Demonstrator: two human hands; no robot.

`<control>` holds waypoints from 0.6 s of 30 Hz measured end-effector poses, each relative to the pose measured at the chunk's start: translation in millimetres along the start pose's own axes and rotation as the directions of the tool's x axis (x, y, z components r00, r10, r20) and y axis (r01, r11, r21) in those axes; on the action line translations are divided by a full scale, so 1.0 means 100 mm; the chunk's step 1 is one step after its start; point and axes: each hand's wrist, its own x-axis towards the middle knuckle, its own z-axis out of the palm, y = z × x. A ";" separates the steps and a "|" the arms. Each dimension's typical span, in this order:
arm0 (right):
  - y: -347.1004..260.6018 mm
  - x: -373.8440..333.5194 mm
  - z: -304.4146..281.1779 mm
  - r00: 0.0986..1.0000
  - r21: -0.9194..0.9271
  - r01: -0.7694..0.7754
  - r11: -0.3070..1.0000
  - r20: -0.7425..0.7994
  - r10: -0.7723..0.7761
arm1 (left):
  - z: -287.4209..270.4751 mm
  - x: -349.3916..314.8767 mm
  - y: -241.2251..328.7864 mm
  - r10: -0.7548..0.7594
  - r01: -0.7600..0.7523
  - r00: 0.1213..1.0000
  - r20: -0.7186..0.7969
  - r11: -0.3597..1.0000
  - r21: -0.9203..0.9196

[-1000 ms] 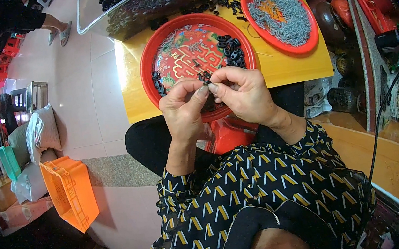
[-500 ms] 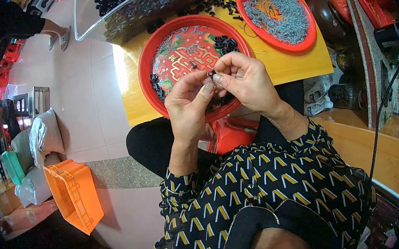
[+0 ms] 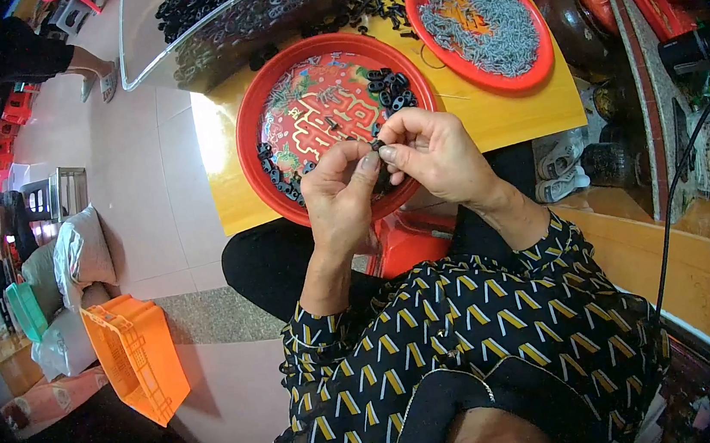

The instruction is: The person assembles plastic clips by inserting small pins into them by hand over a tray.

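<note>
Between the fingertips of both hands is a small black plastic part (image 3: 376, 145), mostly covered by the fingers. My left hand (image 3: 338, 187) pinches it from one side and my right hand (image 3: 430, 155) from the other. Both are over the near part of a round red tray (image 3: 247, 151) with a patterned bottom. Black oval pieces with holes (image 3: 390, 88) lie in a heap at its right, and more black pieces (image 3: 279, 176) line its left side. A few silvery screws (image 3: 329, 94) and a single dark piece (image 3: 333, 124) lie in the tray's middle.
A second red tray (image 3: 541, 53) full of silvery screws (image 3: 482, 31) stands at the far right of the yellow table (image 3: 232, 201). Behind is a clear bin (image 3: 220, 50) of black parts, with loose black pieces (image 3: 380, 3) beside it. An orange crate (image 3: 140, 356) stands on the floor at left.
The view has shifted slightly, so the trays sit a little further left in the picture. Both hands keep pinching the small black part, with slightly changed finger positions.
</note>
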 end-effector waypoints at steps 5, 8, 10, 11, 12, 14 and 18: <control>-0.07 0.04 -0.29 0.997 0.078 -0.007 0.997 -0.082 0.014 | -0.10 0.14 0.01 0.075 -0.072 0.997 -0.012 0.985 0.155; -0.03 0.04 -0.48 0.999 0.183 -0.008 0.983 -0.045 0.017 | -0.25 0.34 0.07 0.192 -0.211 0.977 0.090 0.828 0.519; -0.02 0.02 -0.50 0.999 0.197 -0.012 0.980 -0.046 0.021 | -0.23 0.48 0.14 0.257 -0.288 0.956 0.140 0.751 0.595; -0.01 0.00 -0.51 0.998 0.203 -0.013 0.979 -0.050 0.024 | -0.23 0.57 0.14 0.277 -0.360 0.932 0.235 0.624 0.693; 0.01 -0.01 -0.52 0.998 0.208 -0.013 0.978 -0.055 0.025 | -0.21 0.67 0.14 0.281 -0.432 0.900 0.333 0.480 0.764; 0.02 -0.03 -0.52 0.998 0.182 -0.036 0.983 -0.048 0.046 | -0.16 0.86 0.11 0.296 -0.463 0.883 0.364 0.423 0.779; 0.02 -0.08 -0.51 0.994 0.113 -0.089 0.990 -0.056 0.096 | 0.03 1.20 0.00 0.299 -0.546 0.830 0.471 0.266 0.794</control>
